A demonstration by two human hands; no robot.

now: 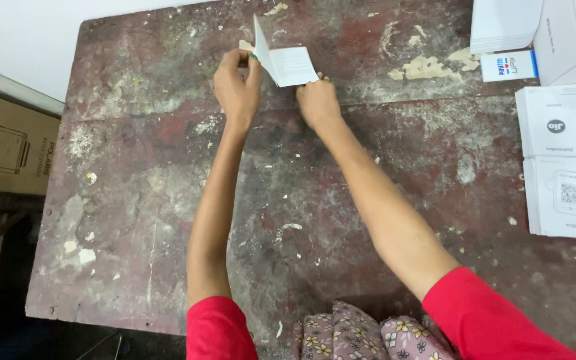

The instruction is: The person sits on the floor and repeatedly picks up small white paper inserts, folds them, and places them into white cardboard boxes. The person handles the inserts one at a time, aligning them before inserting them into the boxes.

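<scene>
Two bare hands reach far over a worn, dark red surface with many scratches and pale chips of lost paint. Between them is a folded white paper leaflet, near the far edge of the surface. The left hand is closed around the left part of the leaflet, with fingertips pinching it near the fold, so one flap stands up almost upright. The right hand is closed too, and it pinches the lower right corner of the other flap, which lies tilted toward the camera. Both arms are stretched out, with red sleeves at the bottom of the view, and a floral cloth shows between them.

On the right side of the surface lie stacks of white printed leaflets, well apart from the hands. Beyond them are a small white card with blue print and a white box. At the left, off the surface, stands a brown cardboard box.
</scene>
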